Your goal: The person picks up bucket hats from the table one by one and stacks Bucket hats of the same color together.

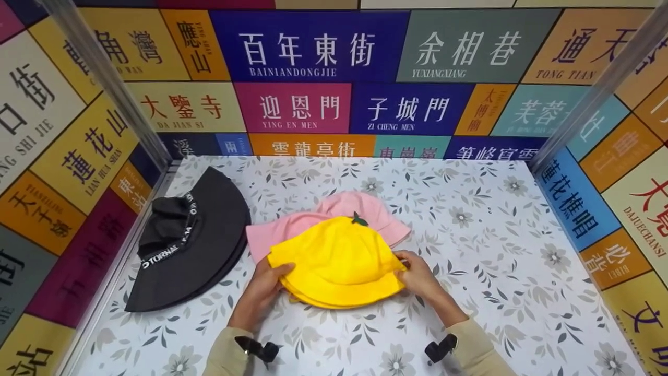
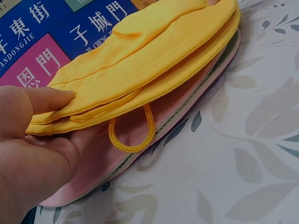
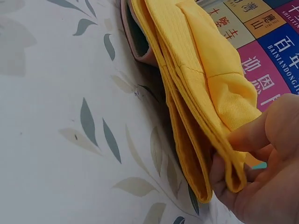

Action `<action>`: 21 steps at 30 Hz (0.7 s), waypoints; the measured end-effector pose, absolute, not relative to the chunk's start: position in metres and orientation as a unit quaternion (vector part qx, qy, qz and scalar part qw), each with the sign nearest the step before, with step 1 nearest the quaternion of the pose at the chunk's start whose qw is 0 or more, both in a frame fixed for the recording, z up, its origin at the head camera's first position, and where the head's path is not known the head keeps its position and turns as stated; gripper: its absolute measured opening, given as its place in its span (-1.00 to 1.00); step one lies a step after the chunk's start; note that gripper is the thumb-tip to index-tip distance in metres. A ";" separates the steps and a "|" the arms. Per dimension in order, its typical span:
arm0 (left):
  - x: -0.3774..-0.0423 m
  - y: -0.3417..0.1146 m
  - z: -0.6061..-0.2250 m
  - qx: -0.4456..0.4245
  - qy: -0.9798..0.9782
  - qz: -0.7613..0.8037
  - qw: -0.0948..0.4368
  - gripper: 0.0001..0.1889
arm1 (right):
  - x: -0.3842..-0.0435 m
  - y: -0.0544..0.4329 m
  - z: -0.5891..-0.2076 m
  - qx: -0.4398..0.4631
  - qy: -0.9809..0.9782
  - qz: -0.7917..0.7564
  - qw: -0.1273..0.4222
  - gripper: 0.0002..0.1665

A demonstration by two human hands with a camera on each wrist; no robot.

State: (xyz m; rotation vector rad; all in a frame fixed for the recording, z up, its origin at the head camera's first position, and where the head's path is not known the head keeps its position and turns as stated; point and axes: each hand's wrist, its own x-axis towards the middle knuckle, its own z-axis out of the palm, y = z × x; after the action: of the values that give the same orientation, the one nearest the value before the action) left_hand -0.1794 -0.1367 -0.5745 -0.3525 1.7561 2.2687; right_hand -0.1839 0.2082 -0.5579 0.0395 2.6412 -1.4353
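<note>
Both hands hold a yellow bucket hat (image 1: 336, 256), folded flat, with a small green leaf tab on its crown. At its left brim corner my left hand (image 1: 265, 282) pinches the layers, thumb on top and fingers beneath. My right hand (image 1: 420, 274) pinches the opposite brim corner between thumb and fingers. A yellow cord loop (image 2: 132, 135) hangs out from between the brim layers in the left wrist view. Behind and partly under the yellow hat lies a pink hat (image 1: 360, 206), its front covered. In the right wrist view the yellow brim (image 3: 187, 140) shows several stacked folds.
A black bucket hat (image 1: 209, 250) with white lettering on its band lies folded at the left. The table (image 1: 469, 324) has a white leaf-and-flower cover. Panels with colourful street-name signs (image 1: 308, 47) enclose the back and sides, with clear corner posts (image 1: 589, 83).
</note>
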 end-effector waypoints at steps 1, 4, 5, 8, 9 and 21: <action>-0.179 -0.136 -0.575 -0.117 0.606 0.777 0.122 -0.45 | -0.184 0.208 -0.558 0.016 0.875 -0.480 0.067 -0.50; -0.179 -0.136 -0.575 -0.115 0.609 0.776 0.118 -0.45 | -0.184 0.206 -0.559 0.021 0.869 -0.489 0.070 -0.43; -0.178 -0.136 -0.575 -0.118 0.610 0.775 0.117 -0.45 | -0.184 0.205 -0.560 0.021 0.868 -0.490 0.073 -0.41; -0.178 -0.135 -0.575 -0.123 0.609 0.775 0.119 -0.45 | -0.185 0.205 -0.561 0.022 0.869 -0.488 0.079 -0.41; -0.178 -0.135 -0.575 -0.124 0.607 0.776 0.120 -0.44 | -0.186 0.205 -0.561 0.022 0.870 -0.486 0.082 -0.42; -0.178 -0.135 -0.577 -0.140 0.604 0.776 0.119 -0.41 | -0.189 0.208 -0.558 0.033 0.879 -0.456 0.137 -0.38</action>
State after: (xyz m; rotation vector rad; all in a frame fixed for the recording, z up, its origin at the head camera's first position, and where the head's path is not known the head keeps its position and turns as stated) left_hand -0.1782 -0.1348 -0.5765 -0.4080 1.7643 2.2679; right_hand -0.1888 0.2078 -0.5584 0.0967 2.5424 -1.3206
